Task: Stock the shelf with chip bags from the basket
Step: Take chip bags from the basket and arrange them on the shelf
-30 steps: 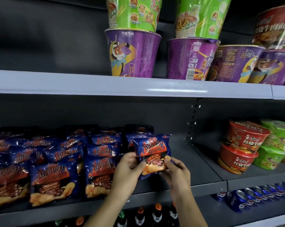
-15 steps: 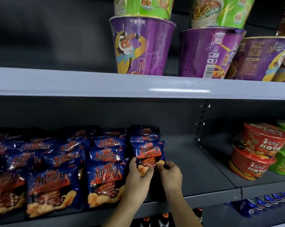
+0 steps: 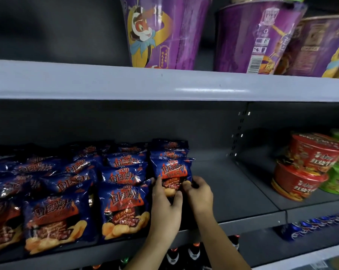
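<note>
I'm gripping one chip bag (image 3: pixel 171 170) with both hands, low down near its bottom edge. My left hand (image 3: pixel 164 207) is curling round the bag's lower left side, thumb across the front. My right hand (image 3: pixel 200 193) is pinching the lower right corner with bent fingers. The bag is standing upright on the middle shelf (image 3: pixel 242 191), at the right end of the stocked chip bags (image 3: pixel 123 209), touching the same-print bags behind it (whether its base is fully resting on the shelf, I cannot tell, my hands are covering it). Grey shelf surface is showing just right of it. Purple noodle tubs (image 3: pixel 162 34) are sitting on the upper shelf (image 3: pixel 164 84). Red noodle bowls (image 3: pixel 301 184) are stacking two high further right, well apart from the bag, with green bowls (image 3: pixel 338 182) beside them. Blue cans (image 3: pixel 301 227) and bottle tops (image 3: pixel 174 256) are showing on the level below.
</note>
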Motion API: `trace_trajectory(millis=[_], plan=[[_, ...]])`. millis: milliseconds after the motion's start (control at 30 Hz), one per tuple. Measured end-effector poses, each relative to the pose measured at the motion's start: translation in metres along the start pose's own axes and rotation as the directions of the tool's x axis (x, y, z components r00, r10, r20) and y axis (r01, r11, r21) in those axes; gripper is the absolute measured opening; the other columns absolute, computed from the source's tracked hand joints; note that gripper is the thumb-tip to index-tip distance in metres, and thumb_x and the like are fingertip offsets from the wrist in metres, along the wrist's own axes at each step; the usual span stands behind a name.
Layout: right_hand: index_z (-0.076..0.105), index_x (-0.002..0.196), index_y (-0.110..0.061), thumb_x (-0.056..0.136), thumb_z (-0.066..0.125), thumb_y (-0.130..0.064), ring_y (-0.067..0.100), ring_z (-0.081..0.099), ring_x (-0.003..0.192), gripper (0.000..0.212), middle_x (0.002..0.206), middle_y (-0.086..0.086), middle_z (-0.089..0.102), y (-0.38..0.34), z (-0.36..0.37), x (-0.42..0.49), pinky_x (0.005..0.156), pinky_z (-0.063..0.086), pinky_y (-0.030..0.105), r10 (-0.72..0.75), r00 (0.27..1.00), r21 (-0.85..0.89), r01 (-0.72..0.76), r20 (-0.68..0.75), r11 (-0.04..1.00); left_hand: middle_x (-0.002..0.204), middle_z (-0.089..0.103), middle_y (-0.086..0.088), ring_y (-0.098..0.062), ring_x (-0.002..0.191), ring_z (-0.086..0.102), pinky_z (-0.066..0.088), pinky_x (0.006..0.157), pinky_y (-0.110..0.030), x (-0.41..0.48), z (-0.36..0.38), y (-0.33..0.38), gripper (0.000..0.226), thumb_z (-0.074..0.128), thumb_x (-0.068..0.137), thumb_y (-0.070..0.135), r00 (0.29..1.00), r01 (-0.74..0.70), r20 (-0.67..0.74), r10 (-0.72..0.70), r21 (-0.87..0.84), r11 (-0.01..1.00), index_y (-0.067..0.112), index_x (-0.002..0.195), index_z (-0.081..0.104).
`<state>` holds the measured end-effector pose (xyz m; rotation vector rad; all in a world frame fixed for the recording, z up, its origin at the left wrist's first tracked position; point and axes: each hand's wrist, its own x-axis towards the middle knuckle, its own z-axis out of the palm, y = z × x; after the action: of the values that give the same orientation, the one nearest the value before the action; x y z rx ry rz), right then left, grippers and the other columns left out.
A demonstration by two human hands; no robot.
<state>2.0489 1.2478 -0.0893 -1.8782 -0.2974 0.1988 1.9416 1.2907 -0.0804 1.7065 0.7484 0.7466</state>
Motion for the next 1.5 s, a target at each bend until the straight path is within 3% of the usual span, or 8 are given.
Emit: trace_trajectory(millis=[167, 333, 500, 667, 767, 900, 1200, 1500], plan=[[0.066, 0.121, -0.015, 0.095, 0.068, -0.019, -0.005, 0.057, 0.083, 0.026, 0.091, -0.015, 0.063, -0.003, -0.017, -0.01, 0.07, 0.043, 0.011, 0.016, 0.999, 0.196, -0.005, -0.051, 0.981, 0.148, 0.038, 0.006, 0.0, 0.122, 0.039, 0.029, 0.101, -0.016, -0.007, -0.004, 0.006, 0.058, 0.06, 0.097, 0.022, 0.999, -0.041, -0.022, 0.041, -0.015, 0.999, 0.02, 0.149, 0.035], [0.07, 0.109, -0.016, 0.096, 0.067, -0.015, 0.013, 0.066, 0.102, 0.013, 0.101, -0.005, 0.07, -0.006, -0.038, -0.019, 0.093, 0.051, 0.028, 0.002, 0.994, 0.303, 0.032, -0.112, 0.952, 0.135, 0.044, 0.009, -0.001, 0.115, 0.043, 0.031, 0.098, -0.016, -0.015, -0.001, 0.013, 0.048, 0.061, 0.097, 0.023, 0.995, -0.07, -0.07, 0.069, -0.018, 0.997, 0.019, 0.142, 0.044], [0.069, 0.088, -0.016, 0.097, 0.061, -0.011, 0.015, 0.062, 0.072, 0.013, 0.074, -0.002, 0.069, -0.008, -0.068, -0.028, 0.081, 0.05, 0.039, 0.026, 0.995, 0.469, 0.02, -0.092, 0.883, 0.111, 0.063, 0.011, -0.002, 0.103, 0.06, 0.04, 0.084, -0.007, -0.027, 0.008, 0.019, 0.022, 0.064, 0.095, 0.018, 0.987, -0.141, -0.093, 0.135, -0.069, 0.988, 0.026, 0.114, 0.057], [0.06, 0.083, -0.007, 0.101, 0.058, -0.011, 0.018, 0.054, 0.053, 0.018, 0.06, 0.004, 0.059, -0.008, -0.118, -0.048, 0.054, 0.046, 0.029, 0.038, 0.997, 0.629, 0.015, -0.069, 0.777, 0.081, 0.069, 0.004, -0.013, 0.075, 0.067, 0.05, 0.068, -0.026, -0.059, 0.041, 0.03, 0.009, 0.064, 0.093, 0.016, 0.982, -0.146, 0.096, 0.162, -0.153, 0.977, 0.024, 0.088, 0.064], [0.059, 0.085, -0.005, 0.101, 0.058, -0.009, 0.015, 0.05, 0.049, 0.016, 0.054, 0.002, 0.056, 0.008, -0.161, -0.063, 0.051, 0.045, 0.028, 0.071, 0.989, 0.664, 0.032, -0.127, 0.747, 0.074, 0.068, -0.003, -0.015, 0.064, 0.063, 0.049, 0.058, -0.029, -0.087, 0.072, 0.031, 0.013, 0.062, 0.094, 0.014, 0.961, -0.113, 0.232, 0.147, -0.152, 0.982, 0.021, 0.084, 0.062], [0.059, 0.083, -0.005, 0.101, 0.056, -0.005, 0.017, 0.048, 0.048, 0.018, 0.054, 0.004, 0.056, 0.056, -0.223, -0.089, 0.047, 0.04, 0.027, 0.162, 0.956, 0.677, 0.049, -0.244, 0.734, 0.074, 0.068, -0.002, -0.014, 0.062, 0.063, 0.048, 0.06, -0.03, -0.133, 0.12, 0.019, 0.012, 0.059, 0.097, 0.017, 0.899, -0.07, 0.424, 0.107, -0.103, 0.992, 0.018, 0.085, 0.062], [0.054, 0.082, -0.009, 0.099, 0.056, -0.006, 0.017, 0.045, 0.045, 0.018, 0.054, 0.005, 0.05, 0.244, -0.307, -0.19, 0.042, 0.035, 0.02, 0.572, 0.703, 0.729, -0.113, -0.422, 0.676, 0.074, 0.063, -0.006, -0.003, 0.05, 0.055, 0.042, 0.049, -0.016, -0.244, 0.211, -0.069, 0.016, 0.055, 0.1, 0.012, 0.629, 0.037, 0.767, -0.128, 0.136, 0.99, 0.008, 0.085, 0.058], [0.059, 0.083, -0.01, 0.101, 0.055, -0.01, 0.015, 0.054, 0.048, 0.019, 0.061, 0.006, 0.058, 0.399, -0.295, -0.279, 0.049, 0.044, 0.026, 0.854, 0.374, 0.805, -0.335, -0.363, 0.489, 0.079, 0.063, -0.007, -0.015, 0.06, 0.057, 0.044, 0.051, -0.017, -0.299, 0.267, -0.198, 0.012, 0.054, 0.1, 0.011, 0.377, 0.012, 0.832, -0.406, 0.434, 0.901, 0.009, 0.089, 0.06]])
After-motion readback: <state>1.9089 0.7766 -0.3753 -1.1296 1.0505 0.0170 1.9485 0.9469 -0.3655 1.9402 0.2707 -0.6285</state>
